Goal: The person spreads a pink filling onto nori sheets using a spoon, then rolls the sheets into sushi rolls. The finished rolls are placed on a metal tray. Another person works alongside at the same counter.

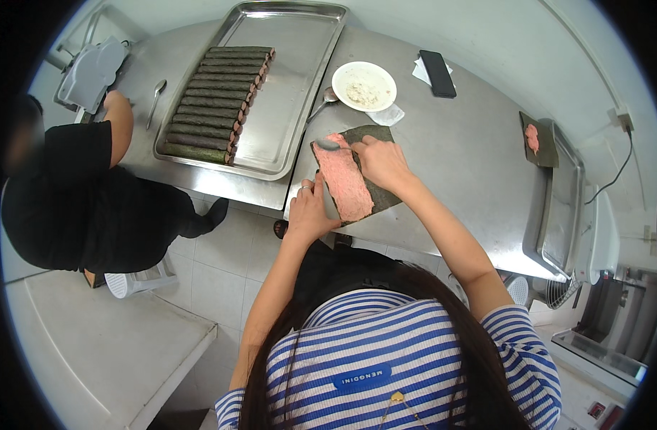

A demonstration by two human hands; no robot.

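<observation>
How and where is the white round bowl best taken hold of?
I'd take the white round bowl by its right rim, coming from the right: the curved edge looks free there, while a silver metal spoon lies by its left side.

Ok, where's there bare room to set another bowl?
The widest free patch lies right of your right hand, between the phone and the far-right seaweed sheet. The tray is bare right of the rolls. It's crowded around the white bowl, nearby spoon and pink-spread sheet.
</observation>
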